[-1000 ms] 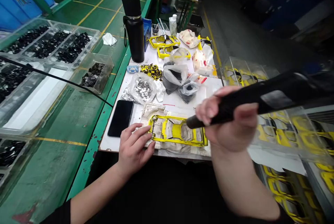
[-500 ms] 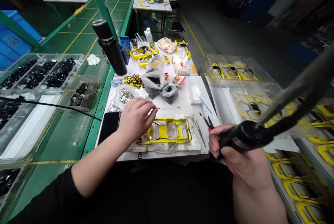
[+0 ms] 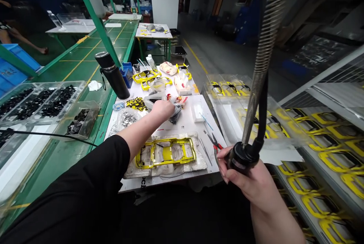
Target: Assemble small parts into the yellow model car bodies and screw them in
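My left hand is over the bags of small black parts; its fingers are hidden behind the hand. My right hand is closed round a black electric screwdriver, which hangs from a coil spring and cable. Close to the right fingertips lie pliers with red handles. Between my hands, a yellow plastic car body shell, inside up, rests in a pale, worn cradle. Tweezers lie to its right. A small red piece is on the table behind the cradle.
On the left are a black flask, a compartment tray of black parts and a small box. Yellow and black loose parts and a bag of silvery pieces lie behind. Racks of yellow shells stand right.
My left hand has moved forward from beside the yellow shell to the bags. The screwdriver has swung more upright in my right hand, and the head view has tilted up.
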`<state>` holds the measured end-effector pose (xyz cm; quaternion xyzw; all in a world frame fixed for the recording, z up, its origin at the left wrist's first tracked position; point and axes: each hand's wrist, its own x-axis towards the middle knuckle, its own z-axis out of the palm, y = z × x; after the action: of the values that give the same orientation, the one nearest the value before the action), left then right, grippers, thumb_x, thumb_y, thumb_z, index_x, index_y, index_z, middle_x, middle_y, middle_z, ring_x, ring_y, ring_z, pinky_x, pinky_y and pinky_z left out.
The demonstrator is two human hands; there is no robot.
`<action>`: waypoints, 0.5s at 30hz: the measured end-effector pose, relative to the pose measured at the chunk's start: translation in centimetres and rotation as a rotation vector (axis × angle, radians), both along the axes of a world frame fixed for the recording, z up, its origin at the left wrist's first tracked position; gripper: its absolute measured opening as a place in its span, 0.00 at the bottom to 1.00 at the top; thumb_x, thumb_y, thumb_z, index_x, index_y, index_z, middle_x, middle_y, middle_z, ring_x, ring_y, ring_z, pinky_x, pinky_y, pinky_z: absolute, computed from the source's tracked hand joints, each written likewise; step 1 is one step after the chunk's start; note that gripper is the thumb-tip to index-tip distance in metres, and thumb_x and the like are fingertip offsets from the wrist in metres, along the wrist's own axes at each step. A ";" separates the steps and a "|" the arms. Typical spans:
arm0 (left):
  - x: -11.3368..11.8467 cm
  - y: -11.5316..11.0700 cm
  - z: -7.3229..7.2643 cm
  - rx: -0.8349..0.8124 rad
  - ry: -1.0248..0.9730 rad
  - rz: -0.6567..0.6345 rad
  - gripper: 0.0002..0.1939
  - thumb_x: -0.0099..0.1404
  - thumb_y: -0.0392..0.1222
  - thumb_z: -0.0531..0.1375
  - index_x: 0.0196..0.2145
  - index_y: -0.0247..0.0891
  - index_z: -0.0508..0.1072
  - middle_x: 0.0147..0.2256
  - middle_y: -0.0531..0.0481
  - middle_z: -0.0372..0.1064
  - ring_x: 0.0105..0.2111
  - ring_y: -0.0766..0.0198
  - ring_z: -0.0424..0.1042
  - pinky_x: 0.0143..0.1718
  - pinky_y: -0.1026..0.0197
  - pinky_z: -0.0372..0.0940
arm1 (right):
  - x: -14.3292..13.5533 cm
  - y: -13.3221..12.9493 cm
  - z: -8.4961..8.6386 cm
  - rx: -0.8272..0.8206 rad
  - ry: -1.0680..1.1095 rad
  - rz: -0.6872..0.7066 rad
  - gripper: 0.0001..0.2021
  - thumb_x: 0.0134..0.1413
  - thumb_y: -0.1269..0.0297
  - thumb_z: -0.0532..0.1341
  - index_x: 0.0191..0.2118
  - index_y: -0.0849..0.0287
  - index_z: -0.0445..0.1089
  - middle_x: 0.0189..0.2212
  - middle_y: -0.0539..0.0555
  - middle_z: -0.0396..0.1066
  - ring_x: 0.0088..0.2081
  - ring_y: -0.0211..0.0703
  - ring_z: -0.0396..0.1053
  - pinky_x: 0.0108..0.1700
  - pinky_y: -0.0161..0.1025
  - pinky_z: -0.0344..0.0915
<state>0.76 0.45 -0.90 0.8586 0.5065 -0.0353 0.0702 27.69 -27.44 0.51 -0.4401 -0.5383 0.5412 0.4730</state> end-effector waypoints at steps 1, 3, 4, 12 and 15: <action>0.1 0.1 0.0 -0.010 0.034 0.006 0.17 0.79 0.52 0.67 0.53 0.35 0.80 0.50 0.43 0.80 0.48 0.54 0.81 0.54 0.45 0.79 | 0.0 -0.1 0.0 -0.010 0.000 0.003 0.21 0.67 0.50 0.76 0.56 0.55 0.76 0.33 0.51 0.72 0.31 0.41 0.67 0.33 0.38 0.64; 0.2 0.2 0.2 -0.025 0.098 0.015 0.16 0.79 0.51 0.67 0.52 0.35 0.80 0.50 0.43 0.80 0.49 0.54 0.81 0.54 0.45 0.78 | -0.2 -0.2 0.0 -0.025 0.006 0.010 0.21 0.67 0.49 0.77 0.56 0.55 0.76 0.32 0.51 0.72 0.30 0.41 0.67 0.33 0.38 0.64; 0.2 0.3 0.2 -0.028 0.115 0.014 0.16 0.78 0.51 0.68 0.51 0.35 0.80 0.50 0.43 0.80 0.50 0.53 0.81 0.55 0.44 0.78 | -0.4 -0.2 0.0 -0.028 0.009 0.012 0.22 0.66 0.49 0.77 0.56 0.55 0.76 0.32 0.51 0.72 0.30 0.41 0.67 0.33 0.38 0.63; -1.1 0.2 -0.2 0.024 0.031 0.007 0.17 0.79 0.54 0.66 0.47 0.35 0.81 0.45 0.45 0.81 0.47 0.55 0.81 0.55 0.45 0.77 | -1.7 0.4 0.4 -0.028 0.021 0.057 0.21 0.65 0.49 0.78 0.53 0.55 0.77 0.31 0.50 0.73 0.29 0.39 0.67 0.32 0.35 0.63; -1.9 -0.8 0.2 0.077 -0.091 0.019 0.14 0.79 0.48 0.64 0.41 0.35 0.82 0.41 0.42 0.82 0.45 0.51 0.82 0.53 0.46 0.75 | -2.0 0.5 0.5 -0.033 0.023 0.053 0.21 0.64 0.50 0.78 0.53 0.55 0.77 0.31 0.50 0.73 0.30 0.39 0.68 0.32 0.36 0.64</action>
<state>-1.09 -0.38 -0.69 0.8565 0.5121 0.0238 0.0603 25.71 -26.93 0.98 -0.4272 -0.5351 0.5674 0.4573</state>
